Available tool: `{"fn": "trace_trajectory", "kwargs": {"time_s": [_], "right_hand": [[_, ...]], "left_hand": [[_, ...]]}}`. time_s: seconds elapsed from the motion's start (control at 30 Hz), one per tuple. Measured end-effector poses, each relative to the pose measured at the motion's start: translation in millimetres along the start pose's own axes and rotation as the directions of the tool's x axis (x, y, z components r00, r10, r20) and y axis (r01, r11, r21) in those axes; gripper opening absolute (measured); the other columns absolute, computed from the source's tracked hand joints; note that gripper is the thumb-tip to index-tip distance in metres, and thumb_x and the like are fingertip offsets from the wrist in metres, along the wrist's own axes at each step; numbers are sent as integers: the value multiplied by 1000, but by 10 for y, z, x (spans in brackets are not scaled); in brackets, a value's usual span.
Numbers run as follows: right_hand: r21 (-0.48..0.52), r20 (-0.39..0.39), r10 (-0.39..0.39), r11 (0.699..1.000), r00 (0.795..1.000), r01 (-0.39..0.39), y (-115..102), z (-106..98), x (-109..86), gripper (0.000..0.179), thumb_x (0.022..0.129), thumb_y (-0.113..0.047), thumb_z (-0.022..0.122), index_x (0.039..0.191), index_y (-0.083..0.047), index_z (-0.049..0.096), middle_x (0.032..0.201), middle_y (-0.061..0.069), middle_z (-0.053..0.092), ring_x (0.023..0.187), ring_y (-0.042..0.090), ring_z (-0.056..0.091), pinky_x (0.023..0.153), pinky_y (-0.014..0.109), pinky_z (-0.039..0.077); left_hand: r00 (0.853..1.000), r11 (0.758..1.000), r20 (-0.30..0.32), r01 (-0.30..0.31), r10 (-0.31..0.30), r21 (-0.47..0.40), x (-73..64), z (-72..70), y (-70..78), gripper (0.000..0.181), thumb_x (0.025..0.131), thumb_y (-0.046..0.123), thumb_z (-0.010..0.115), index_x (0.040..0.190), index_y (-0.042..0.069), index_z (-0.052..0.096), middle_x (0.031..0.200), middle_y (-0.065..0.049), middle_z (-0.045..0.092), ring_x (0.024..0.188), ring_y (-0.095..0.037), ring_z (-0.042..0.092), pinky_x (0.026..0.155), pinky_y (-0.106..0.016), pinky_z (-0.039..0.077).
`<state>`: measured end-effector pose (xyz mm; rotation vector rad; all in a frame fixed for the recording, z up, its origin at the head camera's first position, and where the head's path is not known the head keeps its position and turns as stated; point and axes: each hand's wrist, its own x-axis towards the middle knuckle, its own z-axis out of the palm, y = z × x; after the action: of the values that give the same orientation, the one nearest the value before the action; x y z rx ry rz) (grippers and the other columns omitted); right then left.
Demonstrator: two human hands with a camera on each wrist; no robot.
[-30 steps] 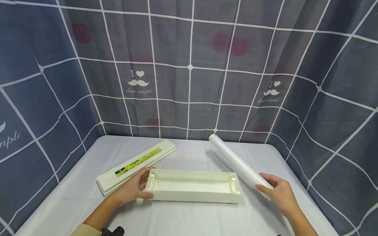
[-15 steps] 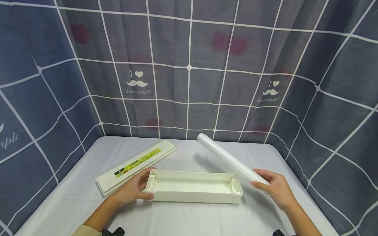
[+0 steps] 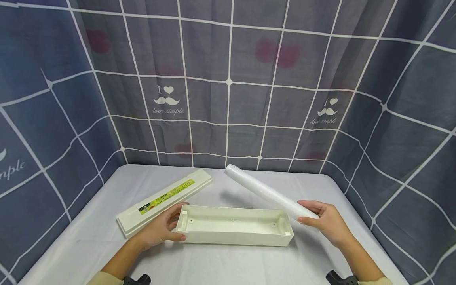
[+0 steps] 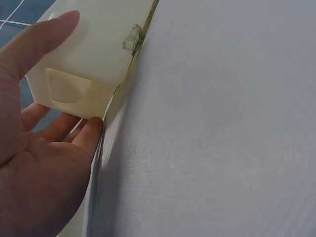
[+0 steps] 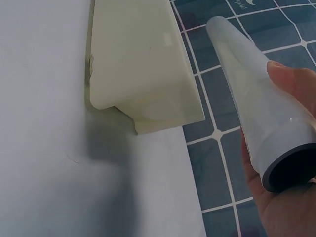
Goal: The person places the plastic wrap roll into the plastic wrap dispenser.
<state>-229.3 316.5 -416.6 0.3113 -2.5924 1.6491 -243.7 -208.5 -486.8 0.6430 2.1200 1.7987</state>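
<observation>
An open, cream plastic box [image 3: 235,238], long and narrow, sits on the white table. My left hand [image 3: 158,227] grips its left end, thumb on the front wall and fingers at the end wall, as the left wrist view also shows. A roll of clear plastic film [image 3: 267,192] slants above the table behind the box, its far end up and to the left. My right hand [image 3: 327,221] holds the roll by its near end, with the thumb and fingers around it. In the right wrist view the dark hollow end of the film roll [image 5: 291,168] faces the camera.
Behind the left hand lies the box's long cream lid [image 3: 164,198] with a green label, set at a slant. The white table [image 3: 228,263] is bordered by a dark blue checked curtain [image 3: 206,99] at the back and sides.
My right hand has moved left with the film roll, and the roll's far end has swung left to behind the box. My left hand and the box stay nearly still.
</observation>
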Motion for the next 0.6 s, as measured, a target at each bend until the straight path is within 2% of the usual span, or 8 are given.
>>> {"fn": "trace_trajectory", "kwargs": {"time_s": [0.1, 0.37, 0.6], "right_hand": [[-3, 22, -14, 1000, 1000, 14, -7, 7, 30, 59, 81, -10, 87, 132, 6, 64, 117, -10, 75, 94, 1, 69, 73, 23, 61], [18, 97, -38, 999, 995, 37, -42, 48, 125, 58, 80, -10, 87, 132, 6, 65, 120, -1, 74, 96, 4, 69, 76, 25, 62], [40, 155, -72, 997, 985, 67, -66, 108, 186, 55, 81, -5, 85, 130, 9, 64, 125, 20, 71, 98, 7, 71, 78, 25, 62]], "left_hand": [[1000, 1000, 0, 4, -4, 1, 2, 3, 0, 107, 75, -1, 88, 159, -2, 22, 159, -27, 34, 146, -44, 35, 106, -11, 45], [1000, 1000, 2, 6, -6, -5, 4, -2, -4, 108, 74, 0, 88, 160, -2, 21, 160, -28, 32, 147, -46, 31, 106, -10, 44], [1000, 1000, 0, 2, -2, 6, 6, 0, 3, 107, 74, -1, 88, 159, -2, 23, 159, -28, 32, 146, -45, 33, 106, -9, 43]]}}
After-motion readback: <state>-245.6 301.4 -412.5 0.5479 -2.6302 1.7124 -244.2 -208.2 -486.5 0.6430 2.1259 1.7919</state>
